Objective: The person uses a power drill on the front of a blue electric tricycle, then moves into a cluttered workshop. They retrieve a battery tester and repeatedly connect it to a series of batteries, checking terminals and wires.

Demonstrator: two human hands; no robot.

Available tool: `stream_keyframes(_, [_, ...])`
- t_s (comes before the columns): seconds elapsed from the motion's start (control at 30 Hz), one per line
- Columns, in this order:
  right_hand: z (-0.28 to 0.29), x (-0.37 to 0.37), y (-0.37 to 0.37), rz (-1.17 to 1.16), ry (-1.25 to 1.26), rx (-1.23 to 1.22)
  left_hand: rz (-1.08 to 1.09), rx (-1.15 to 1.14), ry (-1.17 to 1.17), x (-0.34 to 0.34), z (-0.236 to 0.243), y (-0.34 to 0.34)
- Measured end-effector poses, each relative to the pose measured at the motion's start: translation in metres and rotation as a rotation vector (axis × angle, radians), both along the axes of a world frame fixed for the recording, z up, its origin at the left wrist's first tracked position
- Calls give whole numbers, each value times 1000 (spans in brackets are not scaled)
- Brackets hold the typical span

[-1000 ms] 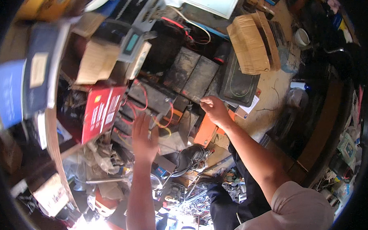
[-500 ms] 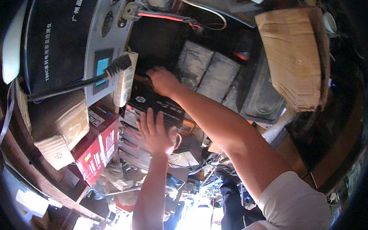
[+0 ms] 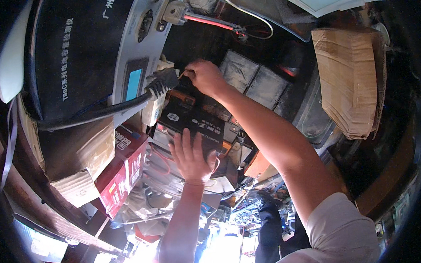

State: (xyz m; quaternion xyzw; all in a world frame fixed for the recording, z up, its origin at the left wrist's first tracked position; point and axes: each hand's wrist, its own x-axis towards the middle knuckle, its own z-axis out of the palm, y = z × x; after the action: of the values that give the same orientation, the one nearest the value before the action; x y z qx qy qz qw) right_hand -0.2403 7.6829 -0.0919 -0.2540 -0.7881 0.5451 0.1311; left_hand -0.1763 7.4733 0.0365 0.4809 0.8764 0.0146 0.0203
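My left hand (image 3: 191, 159) lies with its fingers stretched out on the near side of a black box-shaped battery (image 3: 199, 124) with white print. An orange part (image 3: 183, 97) shows at the battery's far end. Beyond it, my right hand (image 3: 205, 78) is closed, fingertips pinched together beside a thick black cable (image 3: 161, 83). A thin light sliver shows at those fingertips, too small to name. The cable crosses in front of a grey-fronted tester (image 3: 141, 59) with a small blue screen.
Dusty grey-topped blocks (image 3: 239, 70) stand beyond my right forearm. At right is a brown cardboard piece (image 3: 349, 83). An opened carton (image 3: 77, 150) and a red box (image 3: 121, 170) sit at left. A plug with red wire (image 3: 209, 21) joins the tester; clutter fills the near side.
My right hand has lifted away from the battery's far end toward the black cable, uncovering the orange part. My left hand stays on the battery. The whole view has shifted slightly.
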Motion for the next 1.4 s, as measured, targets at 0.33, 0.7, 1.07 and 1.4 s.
stream_keyframes(0.33, [6,-64,-53,215,-102,-128,9,29,-11,0,-3,-3])
stream_keyframes(0.7, [-7,-85,-70,490,133,-369,26,27,-7,0,-4,-2])
stream_keyframes(1.07, [-8,-77,-56,373,98,-247,4,41,12,-1,-5,-4])
stream_keyframes(1.4, [6,13,14,521,-24,-179,2,3,-14,0,0,-2])
